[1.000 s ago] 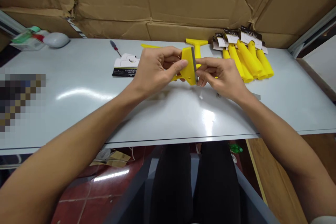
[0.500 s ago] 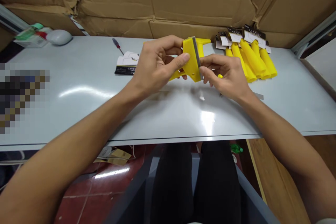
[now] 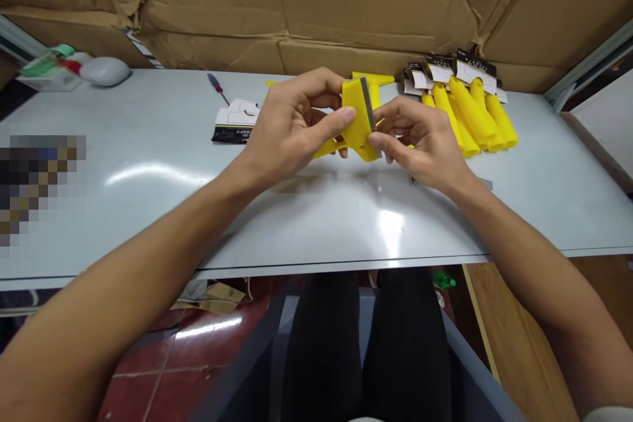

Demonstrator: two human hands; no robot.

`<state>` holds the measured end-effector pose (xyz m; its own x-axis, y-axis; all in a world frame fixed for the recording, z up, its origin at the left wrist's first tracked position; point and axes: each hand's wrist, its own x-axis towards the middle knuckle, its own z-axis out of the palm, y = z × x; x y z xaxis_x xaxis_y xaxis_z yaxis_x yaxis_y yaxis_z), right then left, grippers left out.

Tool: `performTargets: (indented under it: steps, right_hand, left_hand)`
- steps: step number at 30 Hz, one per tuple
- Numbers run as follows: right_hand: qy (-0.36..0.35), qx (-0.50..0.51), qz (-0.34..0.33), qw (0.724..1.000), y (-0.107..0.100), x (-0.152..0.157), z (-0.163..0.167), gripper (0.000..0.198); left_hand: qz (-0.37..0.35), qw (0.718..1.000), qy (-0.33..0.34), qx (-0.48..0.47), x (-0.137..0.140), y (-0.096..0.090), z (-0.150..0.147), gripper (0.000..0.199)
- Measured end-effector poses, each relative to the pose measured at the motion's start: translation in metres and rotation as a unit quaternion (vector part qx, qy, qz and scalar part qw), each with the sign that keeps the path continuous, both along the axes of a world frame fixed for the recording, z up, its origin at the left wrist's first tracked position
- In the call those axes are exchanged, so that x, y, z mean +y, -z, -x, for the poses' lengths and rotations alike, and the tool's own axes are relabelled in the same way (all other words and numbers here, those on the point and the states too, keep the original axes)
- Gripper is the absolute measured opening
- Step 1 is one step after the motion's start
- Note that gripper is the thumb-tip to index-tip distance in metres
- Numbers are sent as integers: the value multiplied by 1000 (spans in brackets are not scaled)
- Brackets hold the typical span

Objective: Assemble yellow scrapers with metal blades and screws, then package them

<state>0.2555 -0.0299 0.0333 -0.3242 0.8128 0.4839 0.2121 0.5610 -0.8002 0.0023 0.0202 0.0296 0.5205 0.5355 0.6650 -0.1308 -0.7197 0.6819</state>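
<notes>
Holding a smooth yellow plastic scraper (image 3: 355,125), you've got its flared head between your hands, with a straight dark grey strip (image 3: 368,102) down the edge. Your left hand (image 3: 295,122) has a closed grip on it, thumb flat on the face; your right hand (image 3: 414,138) pinches the strip's lower end. It's up over a glossy pale worktop (image 3: 163,224), with creased brown cardboard (image 3: 346,0) behind and red floor tiles (image 3: 138,392) below.

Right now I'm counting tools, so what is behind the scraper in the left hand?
Behind the scraper, another yellow tool shows its wide end and some stem; the rest is covered.
</notes>
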Motion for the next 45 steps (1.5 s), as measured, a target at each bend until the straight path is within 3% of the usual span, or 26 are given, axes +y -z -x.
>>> performTargets:
  steps: [6, 12, 15, 17, 20, 23, 26, 28, 31, 34, 37, 41, 43, 45]
  right_hand:
    - [25, -29, -14, 999, -4, -2, -2, 24]
    - [45, -35, -18, 998, -6, 6, -12, 40]
    - [168, -30, -57, 984, -10, 18, -31, 44]
    - [251, -61, -87, 962, -12, 23, -41, 36]
    - [294, -216, -85, 927, -15, 22, -44, 20]
    - [319, -401, -34, 858, -17, 13, -33, 38]
    - [333, -501, 20, 798, -20, 4, -20, 49]
    - [332, -531, 40, 778, -22, 0, -13, 51]
    - [323, -552, 62, 766, -20, -4, -8, 52]
    - [315, -534, 54, 782, -16, -5, -8, 61]
    - [306, -442, 21, 843, -12, 1, -15, 73]
    - [284, -167, -37, 943, -9, 16, -28, 76]
    - [255, -6, -43, 966, -10, 20, -32, 74]
    - [219, 105, -28, 970, -14, 20, -32, 73]
  left_hand:
    - [40, 999, -7, 15, -1, 1, -3, 49]
    - [20, 999, -25, 23, -4, 1, -1, 38]
    - [8, 999, -33, 30, -2, 4, 1, 36]
    - [1, 999, -27, 26, -1, 5, 1, 35]
    - [-8, 998, -57, 37, -4, 6, -1, 31]
    - [-134, 983, -125, 34, -10, 5, -3, 21]
    - [-329, 926, -182, 27, -17, 3, -7, 14]
    - [-418, 882, -216, 29, -20, 4, -8, 21]
    - [-486, 836, -253, 32, -17, 7, -6, 29]
    - [-486, 842, -230, 42, -5, 16, 1, 43]
    - [-486, 847, -211, 46, 10, 28, 8, 41]
    - [-465, 854, -221, 76, 22, 42, 12, 11]
    - [-457, 860, -213, 85, 22, 44, 11, 17]
    - [-470, 857, -200, 71, 20, 43, 9, 16]
